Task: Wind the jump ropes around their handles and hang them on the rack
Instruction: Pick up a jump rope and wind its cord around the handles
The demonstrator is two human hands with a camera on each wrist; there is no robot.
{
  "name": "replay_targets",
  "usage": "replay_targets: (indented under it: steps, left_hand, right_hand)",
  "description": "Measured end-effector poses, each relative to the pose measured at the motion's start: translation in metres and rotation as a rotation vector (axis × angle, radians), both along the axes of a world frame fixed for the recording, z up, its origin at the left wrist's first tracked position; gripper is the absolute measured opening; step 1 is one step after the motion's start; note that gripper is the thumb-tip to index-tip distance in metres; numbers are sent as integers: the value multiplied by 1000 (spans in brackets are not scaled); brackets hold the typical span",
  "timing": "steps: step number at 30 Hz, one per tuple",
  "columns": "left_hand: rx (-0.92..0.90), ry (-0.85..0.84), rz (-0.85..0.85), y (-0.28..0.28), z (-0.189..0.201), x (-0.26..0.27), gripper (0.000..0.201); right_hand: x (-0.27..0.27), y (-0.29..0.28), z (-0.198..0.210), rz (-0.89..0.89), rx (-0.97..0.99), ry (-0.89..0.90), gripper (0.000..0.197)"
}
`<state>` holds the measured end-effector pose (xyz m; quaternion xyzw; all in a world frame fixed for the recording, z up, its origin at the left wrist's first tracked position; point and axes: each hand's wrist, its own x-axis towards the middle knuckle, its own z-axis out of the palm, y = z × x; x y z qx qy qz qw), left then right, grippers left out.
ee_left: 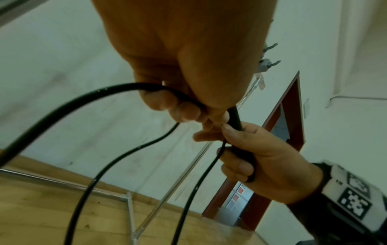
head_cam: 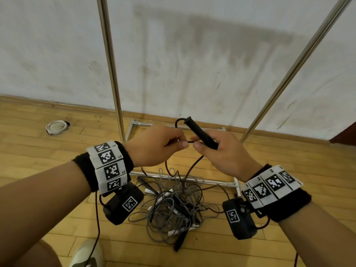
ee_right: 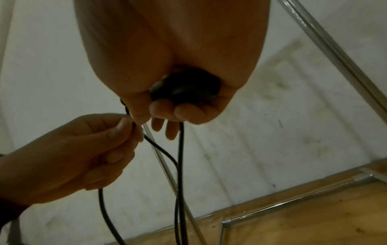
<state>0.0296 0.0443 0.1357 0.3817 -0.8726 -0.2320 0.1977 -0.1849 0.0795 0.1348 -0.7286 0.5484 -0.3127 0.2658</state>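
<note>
My right hand (head_cam: 215, 149) grips a black jump rope handle (head_cam: 200, 132) that points up and away; its butt end (ee_right: 186, 89) shows in the right wrist view. The black rope (head_cam: 178, 122) loops out of the handle's top. My left hand (head_cam: 163, 143) pinches this rope (ee_left: 104, 92) between thumb and fingers just left of the handle, and the rope (ee_right: 180, 165) hangs down from both hands toward the floor. The metal rack (head_cam: 111, 64) stands in front of me against the wall, its base bars (head_cam: 192, 180) on the floor.
A tangled pile of grey and black jump ropes (head_cam: 173, 205) with several handles lies on the wooden floor below my hands. A round white fitting (head_cam: 56, 127) sits in the floor at the left. My shoe (head_cam: 86, 253) is at the bottom edge.
</note>
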Motion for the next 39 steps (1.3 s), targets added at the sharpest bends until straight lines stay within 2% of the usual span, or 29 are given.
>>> replay_targets:
  steps: [2, 5, 10, 17, 20, 22, 26, 28, 32, 35, 39]
  left_hand:
    - [-10, 72, 27, 3, 5, -1, 15]
    - [2, 63, 31, 2, 6, 1, 17]
    - [218, -139, -32, -11, -15, 17, 21]
    - [373, -353, -53, -28, -47, 41, 30]
    - [353, -325, -5, -32, -48, 45, 26]
    - [259, -300, 29, -32, -44, 43, 24]
    - [114, -232, 68, -28, -33, 32, 25]
    - [63, -224, 82, -24, -26, 26, 25]
    - [29, -161, 25, -11, -10, 12, 29]
    - [-23, -100, -22, -1, -1, 4, 28]
    - [-55, 88, 19, 2, 4, 2, 24]
  right_hand:
    - [4, 0, 0, 20, 40, -34, 17]
    - [5, -1, 4, 8, 33, -89, 23]
    - [-5, -5, 13, -68, -41, -200, 22]
    - [-35, -9, 28, -258, -157, -299, 13]
    - [-44, -11, 25, -288, -162, -227, 8]
    - [-48, -12, 21, -324, -184, -116, 4]
    - [-46, -9, 19, -328, -256, 163, 15]
    - [-41, -7, 19, -287, -274, 226, 16]
    - [-18, -1, 11, -68, -172, 127, 15]
    - [-2, 2, 4, -20, -76, 51, 13]
    - [4, 1, 2, 41, 43, -86, 9]
